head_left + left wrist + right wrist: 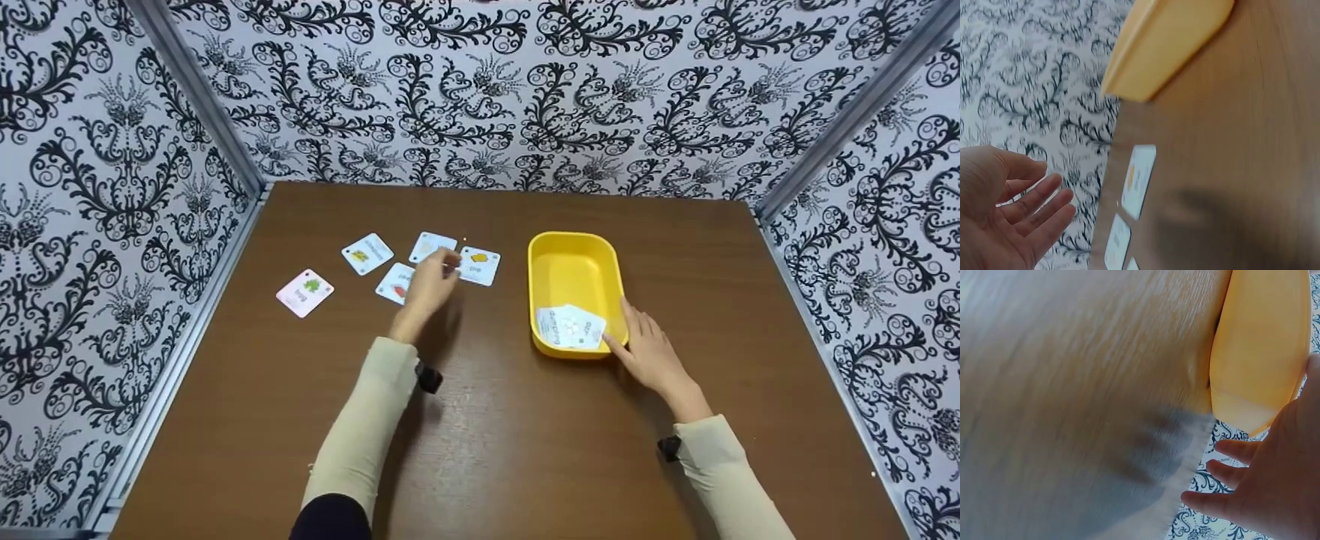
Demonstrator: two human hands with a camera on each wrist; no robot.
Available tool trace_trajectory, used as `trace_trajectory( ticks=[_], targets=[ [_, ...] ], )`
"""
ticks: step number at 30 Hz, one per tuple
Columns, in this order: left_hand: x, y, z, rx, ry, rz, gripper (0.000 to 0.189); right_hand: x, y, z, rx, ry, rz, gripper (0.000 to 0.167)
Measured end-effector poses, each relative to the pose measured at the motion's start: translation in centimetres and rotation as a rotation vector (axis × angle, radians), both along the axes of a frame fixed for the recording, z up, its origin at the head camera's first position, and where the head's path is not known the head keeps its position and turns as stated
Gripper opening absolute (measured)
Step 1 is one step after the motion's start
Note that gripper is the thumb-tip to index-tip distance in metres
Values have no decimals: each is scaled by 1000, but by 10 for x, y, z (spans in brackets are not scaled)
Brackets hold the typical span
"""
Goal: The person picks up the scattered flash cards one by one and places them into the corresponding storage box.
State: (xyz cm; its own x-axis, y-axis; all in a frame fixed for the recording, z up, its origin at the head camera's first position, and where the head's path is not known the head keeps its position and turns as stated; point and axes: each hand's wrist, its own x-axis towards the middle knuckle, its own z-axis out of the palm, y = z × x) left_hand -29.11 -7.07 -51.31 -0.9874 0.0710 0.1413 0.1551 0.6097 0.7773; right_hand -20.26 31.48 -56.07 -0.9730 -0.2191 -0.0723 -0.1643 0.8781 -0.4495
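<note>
My left hand (435, 279) hovers over a loose group of picture cards with its fingers softly bent and nothing in them. It partly covers a card with a red picture (393, 283) and a pale card (430, 246). By its fingertips lies a card with a yellow picture (479, 266). My right hand (649, 351) is at the near right corner of a yellow tray (576, 238), thumb over the rim and the other fingers spread along the outside. White cards (571, 328) lie overlapped in the tray's near end, close to the thumb.
Farther left on the brown table (510, 435) lie another yellow-picture card (367, 254) and a pink-edged card (305, 293) with a green picture. Patterned black-and-white walls (480, 97) with metal frame bars enclose the table at the back and sides.
</note>
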Motion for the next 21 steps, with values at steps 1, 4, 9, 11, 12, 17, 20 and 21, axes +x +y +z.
trace_trajectory(
  ticks=[1,4,9,11,12,17,20,21],
  targets=[
    [-2,-5,-1,-14,-11,13,22,0,0,0,0,1,0,81],
    [-8,-18,-2,-69,-28,45,23,0,1,0,-1,6,-1,81],
    [-19,-40,-2,-141,-53,83,26,-1,1,0,-11,7,-6,81],
    [-23,-49,-3,-152,-86,97,28,-1,1,-1,-11,13,-6,81],
    [-25,-53,-4,-161,-101,105,28,-1,1,-1,-11,16,-6,81],
    [-30,-76,-11,-216,-130,144,29,-1,0,-3,-10,26,2,81],
    [-34,-89,-16,-264,-126,178,31,-2,0,-3,-13,25,-3,82],
    [-35,-92,-18,-274,-129,193,32,-2,-1,-3,-13,24,-5,82]
  ],
)
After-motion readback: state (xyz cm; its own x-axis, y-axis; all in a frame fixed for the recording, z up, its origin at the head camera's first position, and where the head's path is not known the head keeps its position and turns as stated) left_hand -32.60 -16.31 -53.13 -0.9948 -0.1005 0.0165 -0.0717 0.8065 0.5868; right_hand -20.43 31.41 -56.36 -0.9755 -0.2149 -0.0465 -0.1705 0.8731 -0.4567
